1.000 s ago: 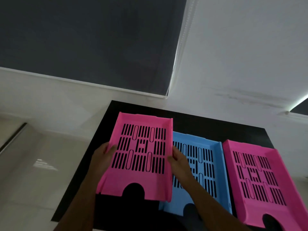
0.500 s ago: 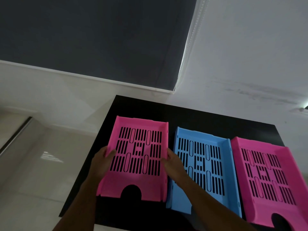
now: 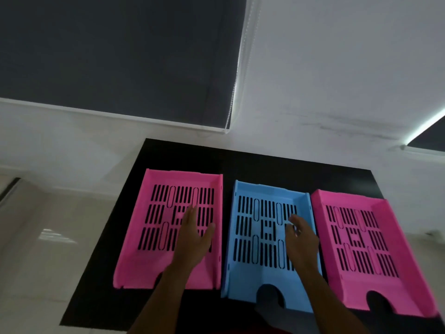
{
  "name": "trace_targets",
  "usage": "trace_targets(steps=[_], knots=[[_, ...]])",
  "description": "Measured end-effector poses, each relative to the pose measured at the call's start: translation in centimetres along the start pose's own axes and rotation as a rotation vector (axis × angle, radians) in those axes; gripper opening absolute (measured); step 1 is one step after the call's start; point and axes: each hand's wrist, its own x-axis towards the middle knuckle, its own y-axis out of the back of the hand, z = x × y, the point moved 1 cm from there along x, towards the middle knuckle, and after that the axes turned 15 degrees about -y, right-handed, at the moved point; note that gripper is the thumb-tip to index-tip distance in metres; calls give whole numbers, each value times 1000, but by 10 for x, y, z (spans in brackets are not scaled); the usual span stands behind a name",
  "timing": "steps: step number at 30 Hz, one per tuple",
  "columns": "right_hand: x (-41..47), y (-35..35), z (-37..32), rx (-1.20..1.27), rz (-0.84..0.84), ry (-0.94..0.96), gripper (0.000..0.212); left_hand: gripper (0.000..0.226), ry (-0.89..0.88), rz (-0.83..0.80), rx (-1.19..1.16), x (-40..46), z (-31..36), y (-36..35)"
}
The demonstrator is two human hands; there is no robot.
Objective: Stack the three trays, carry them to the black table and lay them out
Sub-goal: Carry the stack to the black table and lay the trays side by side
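Three slotted trays lie side by side on the black table (image 3: 265, 165): a pink tray (image 3: 142, 242) on the left, a blue tray (image 3: 243, 273) in the middle and a second pink tray (image 3: 409, 280) on the right. My left hand (image 3: 195, 239) hovers flat over the left pink tray with fingers extended and holds nothing. Over the right half of the blue tray, my right hand (image 3: 301, 239) has its fingers loosely spread and is empty too.
The black table stands against a white wall (image 3: 337, 68) with a dark roller blind (image 3: 108, 56) above it. Pale floor (image 3: 48, 237) lies to the left of the table. A second dark blind (image 3: 431, 141) shows at the far right edge.
Both hands have let go of the left pink tray, which now rests flat on the table beside the blue one. The left hand moved over that tray, the right hand over the blue tray.
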Motion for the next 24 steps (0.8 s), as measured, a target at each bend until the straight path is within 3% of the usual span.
trace_targets(steps=[4,6,8,16,24], knots=[[20,51,42,-29,110,-64,17,92,46,-194,-139,-7,14,-47],[25,66,62,-84,92,-132,26,93,35,-235,-171,-13,14,-60],[28,72,81,-118,32,-171,33,94,14,-226,-154,-18,12,-66],[32,64,98,-218,-13,-123,7,77,-37,-197,-2,-23,20,-73],[39,58,107,-273,-54,-103,13,71,-44,-164,20,-26,23,-77]])
